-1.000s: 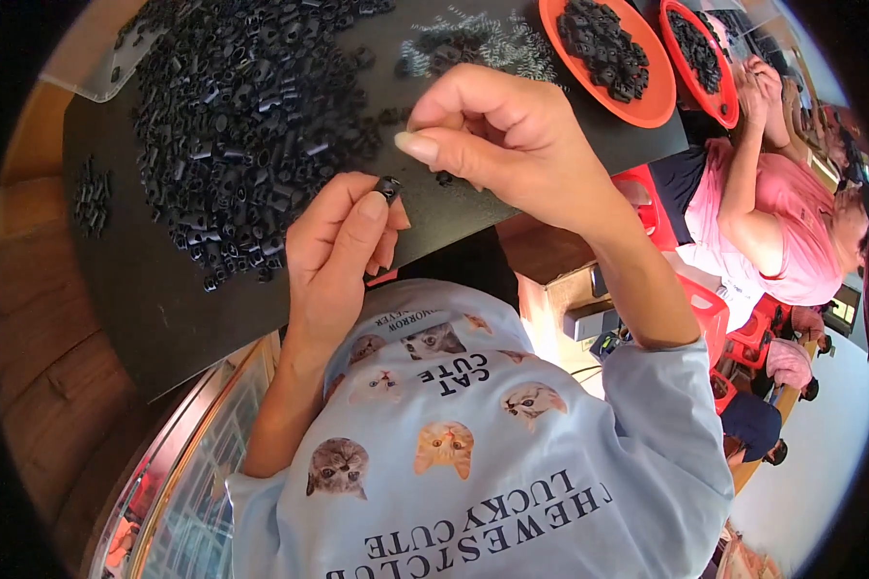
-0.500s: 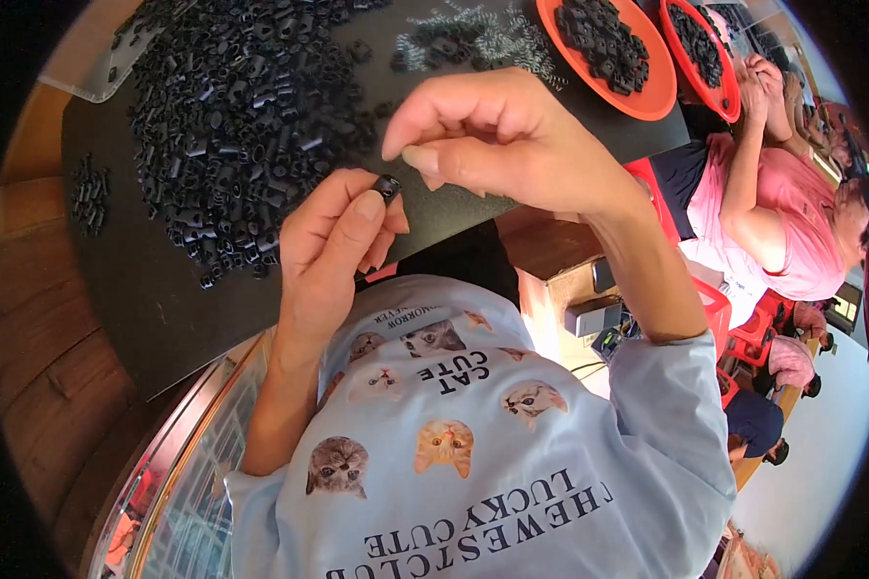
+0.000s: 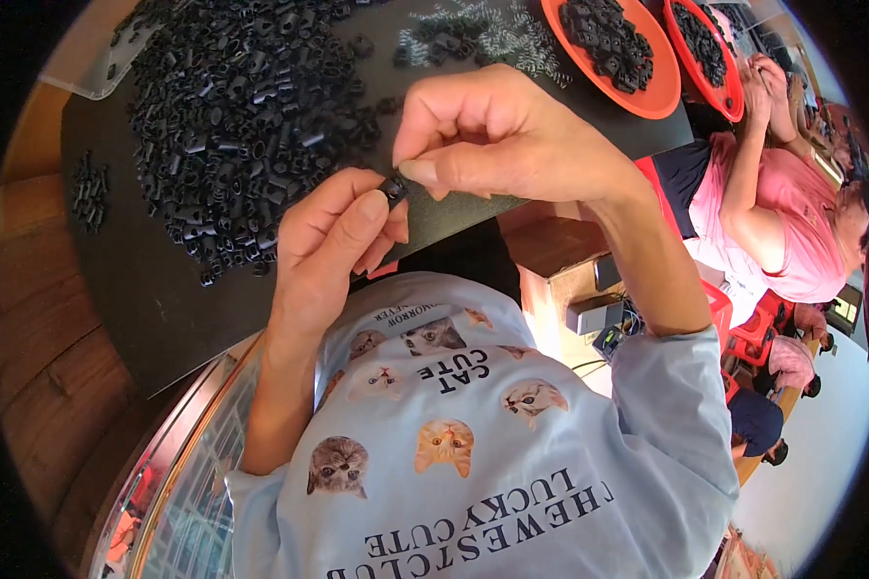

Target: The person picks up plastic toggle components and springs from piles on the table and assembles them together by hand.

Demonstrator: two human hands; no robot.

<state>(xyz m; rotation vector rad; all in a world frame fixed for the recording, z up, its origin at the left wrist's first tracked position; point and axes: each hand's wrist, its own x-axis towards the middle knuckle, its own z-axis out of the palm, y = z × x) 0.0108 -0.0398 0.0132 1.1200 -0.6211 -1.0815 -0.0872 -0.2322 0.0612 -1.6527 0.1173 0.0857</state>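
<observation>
1. Black work mat (image 3: 154, 289): spread over a wooden table (image 3: 39, 318), filling the upper left of view.
2. Heap of small black plastic parts (image 3: 241, 116): piled on the mat, just beyond both hands.
3. Orange trays (image 3: 647, 87): two, at the mat's far right edge, each loaded with black parts.
4. Right hand (image 3: 502, 140): raised over the mat's near edge, thumb and forefinger pressed together on the small black part (image 3: 394, 188).
5. Left hand (image 3: 333, 241): below the right, thumb and fingertips closed on the same part from underneath.
6. Small black part: pinched between both hands, clear of the mat.
</observation>
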